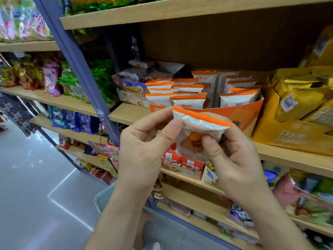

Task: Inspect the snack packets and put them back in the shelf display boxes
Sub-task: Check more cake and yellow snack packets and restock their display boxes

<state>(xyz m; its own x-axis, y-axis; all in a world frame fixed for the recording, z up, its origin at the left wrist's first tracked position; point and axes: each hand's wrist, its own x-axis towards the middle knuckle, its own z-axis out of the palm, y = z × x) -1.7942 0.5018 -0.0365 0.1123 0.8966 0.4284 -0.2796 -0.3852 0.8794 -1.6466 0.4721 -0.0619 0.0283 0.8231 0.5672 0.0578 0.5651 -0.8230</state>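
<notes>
A small white snack packet (pixel 195 131) with an orange top strip is held up in front of the shelf by both hands. My left hand (pixel 146 143) pinches its upper left corner between thumb and fingers. My right hand (pixel 232 156) grips its right side, thumb pressed on the front. Just behind it stands an orange display box (pixel 252 110) holding several matching packets (pixel 187 91) upright in rows.
A yellow display box (pixel 288 134) with gold packets stands to the right, a Morrondi wafer box (pixel 131 94) to the left. A blue shelf upright (pixel 77 65) slants down the left. Lower shelves hold red boxes (pixel 182 165). A pale bin (pixel 106 195) sits by my left forearm.
</notes>
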